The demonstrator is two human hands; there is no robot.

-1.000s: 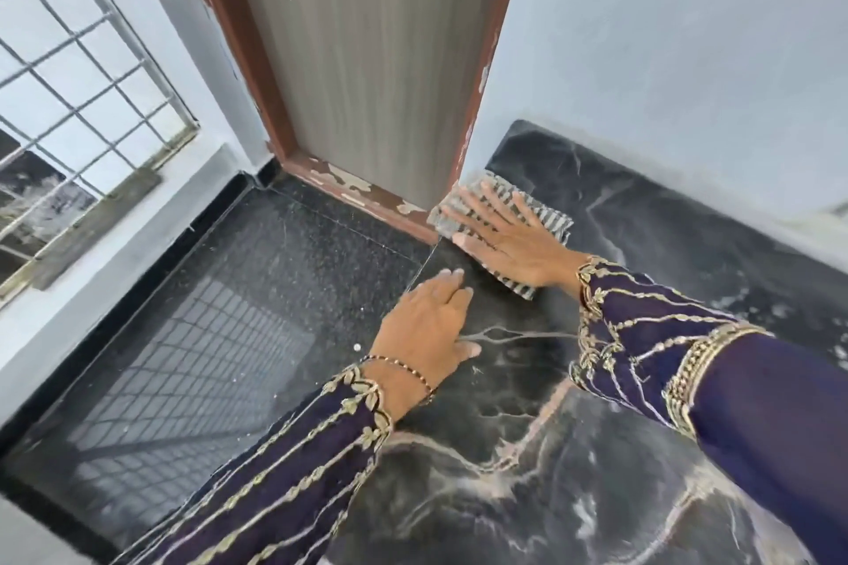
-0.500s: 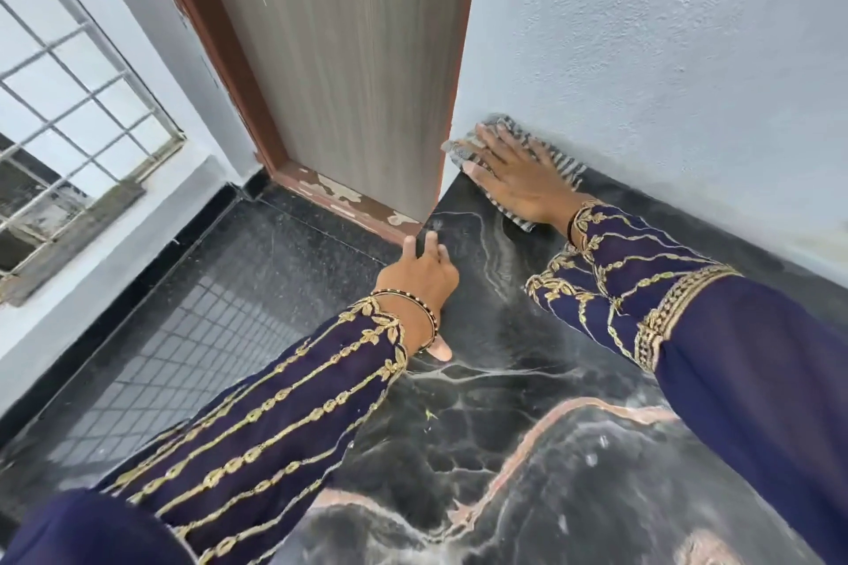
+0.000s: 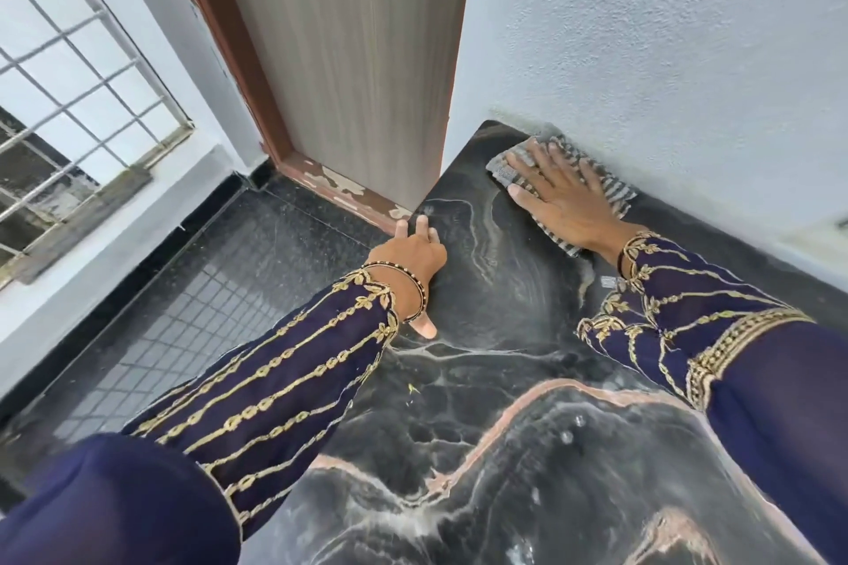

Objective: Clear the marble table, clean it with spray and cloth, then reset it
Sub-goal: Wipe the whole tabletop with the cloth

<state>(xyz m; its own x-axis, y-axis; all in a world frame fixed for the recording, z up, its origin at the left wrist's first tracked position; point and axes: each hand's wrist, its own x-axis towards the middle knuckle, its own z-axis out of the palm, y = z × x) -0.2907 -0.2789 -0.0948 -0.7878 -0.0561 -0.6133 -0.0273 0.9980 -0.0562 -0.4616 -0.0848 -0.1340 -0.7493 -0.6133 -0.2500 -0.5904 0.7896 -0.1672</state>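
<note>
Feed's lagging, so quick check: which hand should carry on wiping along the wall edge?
Right. The right hand already lies flat on the striped cloth in the table's far corner against the wall. The left hand holds no cloth; it is braced on the table's left edge.

cloth (image 3: 617, 193): middle hidden under right hand (image 3: 562, 197) | marble table (image 3: 482, 404): cut off below
</note>
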